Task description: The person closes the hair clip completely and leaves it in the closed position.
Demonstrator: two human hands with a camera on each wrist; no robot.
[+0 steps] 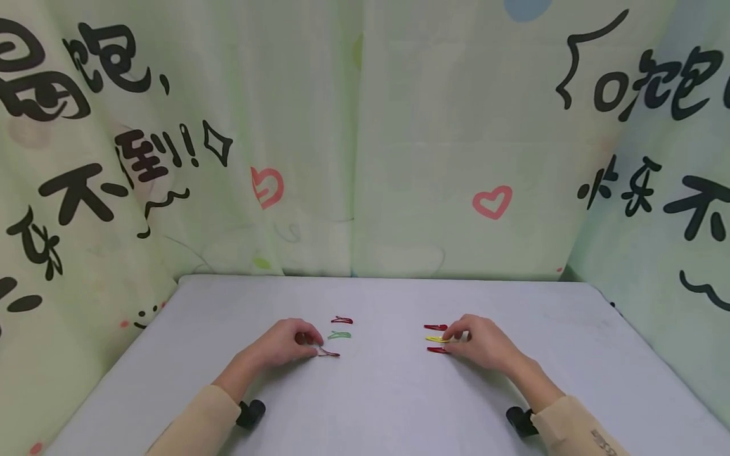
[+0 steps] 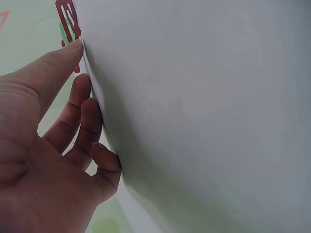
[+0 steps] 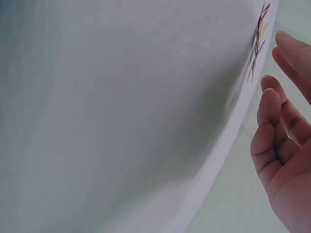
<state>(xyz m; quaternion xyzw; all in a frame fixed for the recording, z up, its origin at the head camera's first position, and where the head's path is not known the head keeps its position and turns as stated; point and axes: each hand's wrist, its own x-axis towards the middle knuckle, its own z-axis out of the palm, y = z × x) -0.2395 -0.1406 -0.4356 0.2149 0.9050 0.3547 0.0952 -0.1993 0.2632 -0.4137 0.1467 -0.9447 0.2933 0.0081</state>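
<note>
Easy on that pinch, and keep both rows tidy

So I'm standing here looking over the white table (image 1: 388, 405), far edge as 12 o'clock. Two little columns of hair clips, one toward 10 from the centre, one toward 2. On the left, the green clip (image 1: 342, 334) is in the middle, with the far-left red clip (image 1: 345, 322) at its 12 and the near-left red clip (image 1: 335, 355) around its 7. On the right, the yellow clip (image 1: 436, 339) has the far-right red clip (image 1: 436, 327) at 12 and the near-right red clip (image 1: 437, 349) at 6.

The left hand (image 1: 289, 342) reaches in from 8, and it looks to me like thumb and index have the outer end of the near-left red clip pinched. The right hand (image 1: 481, 342) reaches in from 4, fingers bent but loose, thumb and index apart, nothing held that I can make out. Its tips are right by the yellow and near-right red clips; can't tell if they touch.

My two cents: with clips this thin I'd use just the fingertips, and lay the end flat before letting go. On the right, I'd back out toward 4; a clumsy knuckle could drag two clips crooked.
</note>
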